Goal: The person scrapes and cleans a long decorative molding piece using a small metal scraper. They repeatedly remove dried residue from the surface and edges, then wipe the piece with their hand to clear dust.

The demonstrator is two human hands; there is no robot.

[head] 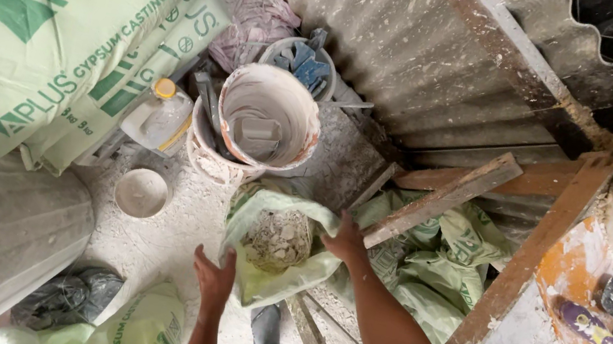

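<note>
Both arms reach forward and down from the lower edge of the view. The right hand [345, 242], at the end of a bare forearm with a white, blue-edged sleeve, grasps the right rim of the open sack [272, 246]. The left hand [214, 277] is released, palm flat and fingers spread, just beside the sack's lower left edge; contact cannot be confirmed.

The sack is pale green, standing on the dusty floor [159, 243] with its mouth held open. Inside lie whitish, broken, crusted lumps. A plaster-smeared bucket [268, 125] stands directly behind the sack. Full green sacks [40, 16] are stacked at the upper left. A small white bowl [141, 191] lies to the left.
</note>
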